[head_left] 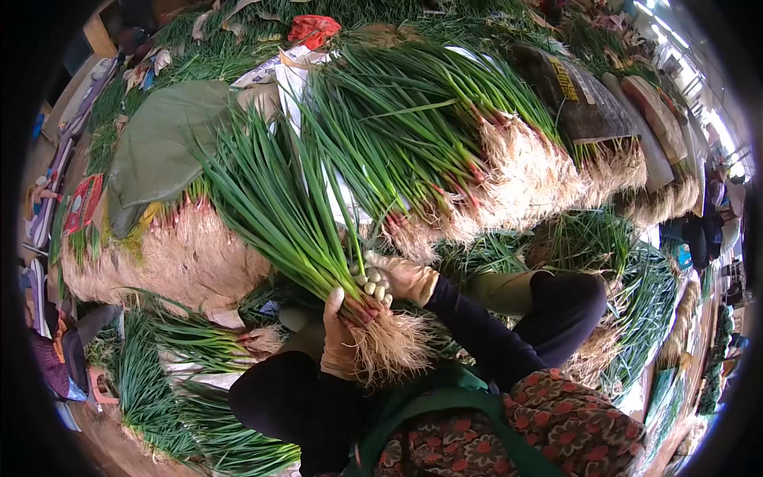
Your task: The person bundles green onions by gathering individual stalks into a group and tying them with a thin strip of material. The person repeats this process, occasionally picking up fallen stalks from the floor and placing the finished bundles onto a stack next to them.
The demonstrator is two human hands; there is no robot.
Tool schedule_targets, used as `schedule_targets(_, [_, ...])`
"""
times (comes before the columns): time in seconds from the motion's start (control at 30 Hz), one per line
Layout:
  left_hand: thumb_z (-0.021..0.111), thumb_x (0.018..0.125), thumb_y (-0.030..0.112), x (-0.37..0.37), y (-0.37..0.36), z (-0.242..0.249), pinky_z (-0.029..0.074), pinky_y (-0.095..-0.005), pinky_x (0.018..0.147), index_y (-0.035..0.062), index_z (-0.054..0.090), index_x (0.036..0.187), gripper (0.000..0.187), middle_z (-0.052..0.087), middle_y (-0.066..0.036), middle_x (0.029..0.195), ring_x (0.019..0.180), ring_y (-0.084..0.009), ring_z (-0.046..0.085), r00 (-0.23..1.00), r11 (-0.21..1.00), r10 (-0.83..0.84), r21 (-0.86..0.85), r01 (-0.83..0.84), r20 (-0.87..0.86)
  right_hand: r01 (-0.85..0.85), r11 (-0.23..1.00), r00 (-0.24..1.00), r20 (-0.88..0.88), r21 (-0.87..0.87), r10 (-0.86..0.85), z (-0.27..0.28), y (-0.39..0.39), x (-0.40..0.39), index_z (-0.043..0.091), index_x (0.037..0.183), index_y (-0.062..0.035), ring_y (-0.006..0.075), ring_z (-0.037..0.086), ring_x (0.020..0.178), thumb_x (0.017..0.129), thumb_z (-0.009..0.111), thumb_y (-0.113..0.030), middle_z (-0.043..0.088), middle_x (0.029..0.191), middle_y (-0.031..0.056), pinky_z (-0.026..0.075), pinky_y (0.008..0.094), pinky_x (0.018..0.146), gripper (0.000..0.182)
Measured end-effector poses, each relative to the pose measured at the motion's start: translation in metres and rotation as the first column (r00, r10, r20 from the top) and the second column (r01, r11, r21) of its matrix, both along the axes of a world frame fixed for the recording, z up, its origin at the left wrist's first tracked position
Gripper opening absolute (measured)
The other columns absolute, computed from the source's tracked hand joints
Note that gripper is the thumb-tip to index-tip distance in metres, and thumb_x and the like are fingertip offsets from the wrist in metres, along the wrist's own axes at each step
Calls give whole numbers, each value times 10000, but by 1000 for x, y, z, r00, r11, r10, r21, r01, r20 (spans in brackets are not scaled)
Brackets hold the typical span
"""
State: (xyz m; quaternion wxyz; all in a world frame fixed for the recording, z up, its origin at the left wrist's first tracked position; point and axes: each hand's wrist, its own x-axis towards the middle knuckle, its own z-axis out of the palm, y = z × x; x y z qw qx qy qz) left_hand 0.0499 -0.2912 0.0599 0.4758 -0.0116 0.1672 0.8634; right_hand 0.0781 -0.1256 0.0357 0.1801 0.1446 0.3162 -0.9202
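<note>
A bunch of green onions is in front of me, its leaves pointing up and left and its pale, tangled roots toward my lap. My left hand, in a light glove, is closed around the reddish stem bases from the left, with the thumb up along them. My right hand, also gloved, has its fingers curled against the right side of the same stems. One stalk rises from beside its fingertips, apart from the other leaves. The undersides of both grips are hidden.
A long heap of green onions lies beyond the bunch, roots toward me. Left of it, a green cloth covers another root-faced stack. Loose onions lie by my left knee. A red bag sits at the back. Other people are at both edges.
</note>
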Motion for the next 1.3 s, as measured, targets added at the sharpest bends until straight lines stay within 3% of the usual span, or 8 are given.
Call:
schedule_targets(0.1, [486, 874, 454, 2, -5, 7, 399, -404, 888, 32, 486, 1127, 492, 546, -80, 956, 908, -222, 523, 1000, 1000, 8, 7, -7, -8, 49, 891, 998, -45, 451, -31, -38, -8, -21, 612, 1022, -23, 150, 574, 629, 932, 500, -237, 600, 735, 57, 502, 269, 574, 258])
schedule_targets(0.17, [457, 895, 463, 6, -12, 5, 398, -411, 892, 30, 482, 1156, 506, 555, -85, 985, 944, -226, 534, 997, 988, 25, 148, -35, 74, 64, 168, 980, -94, 984, 173, -133, -14, -34, 622, 1031, -13, 280, 638, 891, 862, 562, -323, 650, 982, 177, 508, 352, 750, 358])
schedule_targets(0.33, [450, 913, 444, 2, -14, 18, 448, -391, 803, 54, 405, 1316, 563, 538, -109, 1118, 947, -228, 546, 997, 985, 20, 170, -33, 79, -587, 30, 671, 466, 809, 576, -13, 13, 9, 577, 1161, -76, 230, 649, 831, 906, 493, -244, 616, 1135, 93, 507, 389, 761, 317])
schedule_targets(0.43, [533, 860, 451, 1, -10, 22, 473, -374, 816, 43, 398, 1311, 623, 541, -102, 1091, 912, -212, 563, 994, 993, -82, 93, 74, 79, -46, -543, 999, 32, 839, -35, -70, 87, -14, 566, 893, -64, 220, 539, 427, 947, 446, -305, 640, 724, 86, 423, 369, 384, 275])
schedule_targets(0.77, [499, 911, 319, -6, -8, -10, 451, -433, 936, -21, 440, 1263, 493, 592, -157, 1072, 989, -267, 582, 987, 985, -135, -123, 124, -88, 253, -155, 953, -218, 955, 211, 10, 52, -21, 635, 982, -78, 232, 640, 815, 886, 563, -304, 658, 886, 114, 523, 337, 733, 256])
schedule_targets(0.87, [490, 916, 333, 1, 0, 1, 457, -418, 913, -21, 436, 1262, 499, 589, -180, 1085, 981, -269, 587, 999, 987, -47, -150, 50, 22, 508, -493, 842, -288, 706, 456, -17, 48, -12, 627, 1001, -80, 247, 638, 850, 883, 567, -310, 648, 935, 133, 520, 339, 763, 265])
schedule_targets(1.13, [565, 884, 380, -12, -12, -2, 302, -389, 1041, 68, 282, 1380, 651, 534, -4, 1019, 1039, -171, 507, 973, 771, -227, 619, 150, 47, -206, -516, 977, 208, 831, -56, -31, 83, -31, 572, 1024, -21, 344, 624, 863, 792, 561, -514, 643, 927, 192, 492, 411, 759, 545])
schedule_targets(1.3, [534, 867, 416, -8, -8, -3, 451, -417, 896, -13, 386, 1276, 611, 619, -138, 883, 837, -237, 597, 999, 999, 29, -12, -30, -33, 114, 162, 961, -150, 980, 231, 2, 56, 16, 492, 1236, 7, 292, 598, 997, 893, 551, -340, 605, 1120, 158, 482, 376, 850, 492])
